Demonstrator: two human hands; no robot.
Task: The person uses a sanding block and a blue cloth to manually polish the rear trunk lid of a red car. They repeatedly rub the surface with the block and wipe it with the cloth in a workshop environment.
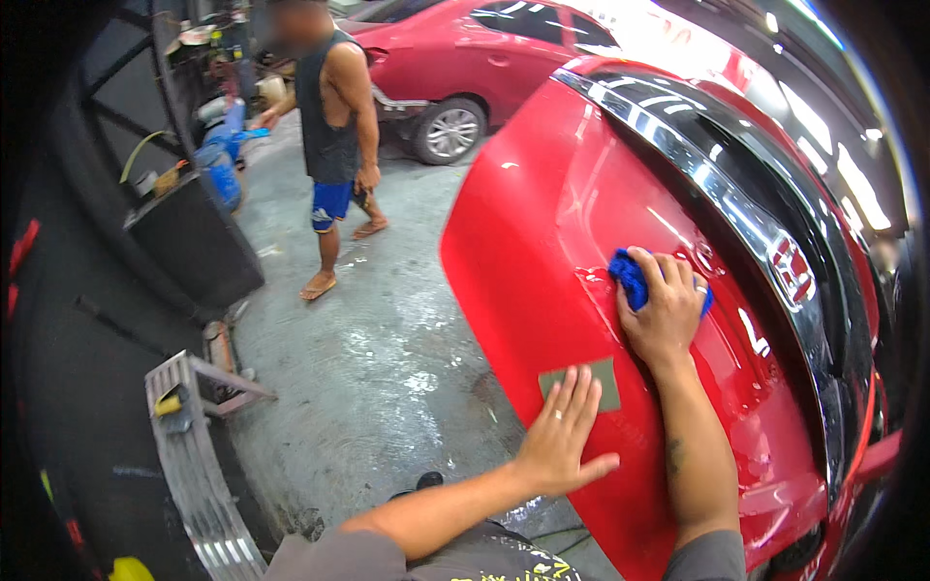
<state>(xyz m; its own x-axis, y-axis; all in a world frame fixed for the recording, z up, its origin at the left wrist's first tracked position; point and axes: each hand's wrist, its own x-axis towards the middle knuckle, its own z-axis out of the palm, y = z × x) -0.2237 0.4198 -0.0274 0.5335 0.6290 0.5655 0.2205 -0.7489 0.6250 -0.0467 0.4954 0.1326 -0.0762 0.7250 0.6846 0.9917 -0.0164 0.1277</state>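
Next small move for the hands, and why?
I'd probably slide the olive sheet a short stroke along the red panel: it lies flat there under the outstretched left hand, while the right hand holds the blue cloth against a wet-looking part of that panel.

Auto wkshop, red bodywork point(523, 213) up close, 2nd red car point(421, 60) bhnd, metal bench point(197, 474)

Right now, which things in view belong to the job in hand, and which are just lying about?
In use:
- olive-green sheet, under the left hand
- blue cloth, in the right hand
- red car panel, beneath both

Apparently just about:
- slatted metal bench
- yellow-and-dark item on it
- blue drum
- second red car
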